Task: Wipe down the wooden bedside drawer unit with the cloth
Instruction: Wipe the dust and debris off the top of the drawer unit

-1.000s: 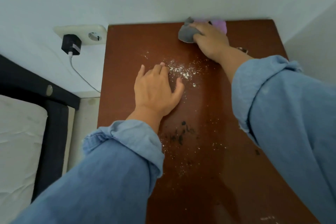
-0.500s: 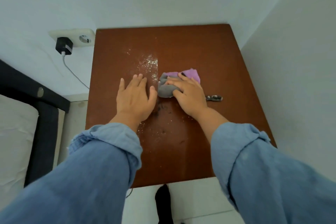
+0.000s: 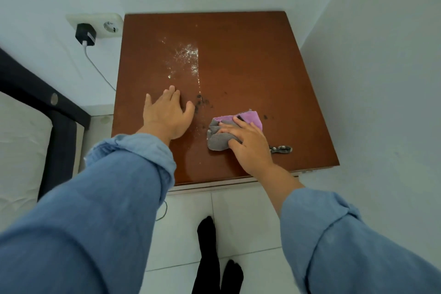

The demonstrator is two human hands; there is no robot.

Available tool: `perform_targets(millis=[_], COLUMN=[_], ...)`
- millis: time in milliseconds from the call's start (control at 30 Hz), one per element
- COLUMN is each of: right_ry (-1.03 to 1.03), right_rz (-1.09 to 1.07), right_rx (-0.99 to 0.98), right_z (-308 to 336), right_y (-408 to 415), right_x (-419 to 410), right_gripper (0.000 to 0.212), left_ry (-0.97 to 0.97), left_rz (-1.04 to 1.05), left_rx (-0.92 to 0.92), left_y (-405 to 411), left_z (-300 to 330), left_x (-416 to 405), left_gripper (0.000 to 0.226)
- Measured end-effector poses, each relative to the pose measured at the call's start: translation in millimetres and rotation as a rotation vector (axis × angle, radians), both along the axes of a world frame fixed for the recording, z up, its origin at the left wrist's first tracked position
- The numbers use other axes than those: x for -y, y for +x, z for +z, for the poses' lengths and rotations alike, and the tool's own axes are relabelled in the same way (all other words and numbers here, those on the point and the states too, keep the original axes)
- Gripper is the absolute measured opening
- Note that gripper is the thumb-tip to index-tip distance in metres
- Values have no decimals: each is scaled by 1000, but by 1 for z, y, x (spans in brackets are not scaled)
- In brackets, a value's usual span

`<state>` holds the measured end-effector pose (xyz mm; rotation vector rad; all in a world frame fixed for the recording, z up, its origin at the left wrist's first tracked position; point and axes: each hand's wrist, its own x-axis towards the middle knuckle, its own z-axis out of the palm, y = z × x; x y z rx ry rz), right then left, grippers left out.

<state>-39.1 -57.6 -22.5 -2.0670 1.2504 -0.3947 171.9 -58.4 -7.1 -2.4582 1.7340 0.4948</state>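
The fingers [image 3: 241, 123] of the right hand [image 3: 250, 145] lie spread and nearly straight over the one grey-and-purple cloth [image 3: 218, 141], pressing it onto the top of the drawer unit [image 3: 250, 55] near its front. The left hand [image 3: 167, 114] rests flat beside it, fingers together, thumb apart. Dark crumbs [image 3: 201, 102] lie between the two hands. One patch of white powder [image 3: 186, 56] lies farther back. One metal clip [image 3: 281, 149] lies just right of the right hand.

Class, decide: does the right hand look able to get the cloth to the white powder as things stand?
Probably yes: only dark specks lie between the cloth under the right hand and the white powder; the left hand rests aside.
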Motion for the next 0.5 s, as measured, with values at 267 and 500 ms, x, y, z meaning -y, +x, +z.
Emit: perform_targets(millis=[267, 500], right_ry=[135, 200], right_rz=[-34, 2], right_rx=[-75, -50], right_z=[13, 46], right_y=[-22, -25], right_x=[-39, -22], right_gripper=[41, 24], left_ry=[51, 83], left_rz=[-36, -42], left_rx=[7, -3], left_y=[3, 1], left_z=[3, 7], left_x=[-3, -4], left_gripper=[67, 69])
